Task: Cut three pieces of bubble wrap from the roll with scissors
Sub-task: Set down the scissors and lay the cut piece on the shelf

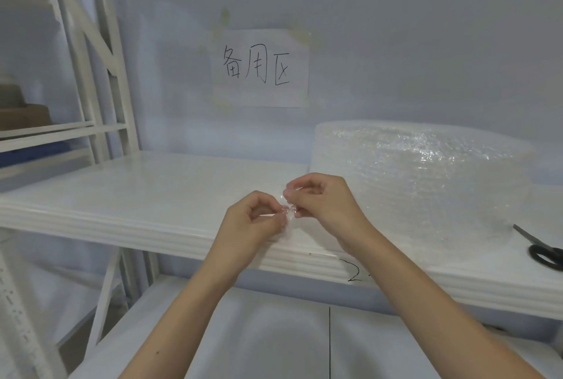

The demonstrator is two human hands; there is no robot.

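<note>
Lying on its side on the white shelf (152,196), the bubble wrap roll (420,183) fills the right half of the surface, its long axis running left to right along the back wall, with one flat end facing left. A loose sheet of the wrap appears to come forward from the roll toward the shelf's front edge, though its clear film makes the outline hard for us to trace. We hold both hands close together above that front edge, just left of the roll's end. Our left hand (253,226) has its fingers curled, thumb and forefinger pinching a small crumpled bit of the bubble wrap edge (288,210). Our right hand (323,202) mirrors it, fingers bent inward and fingertips pinching the same bit from the other side, so the two grips nearly touch. Both forearms reach up from the bottom of the view, wrists slightly bent. The black-handled scissors (542,249) lie flat on the shelf well to the right, untouched, blades pointing back and to the left, handles nearest the right border. On the wall behind, a taped paper sign (260,68) carries handwritten characters.
</note>
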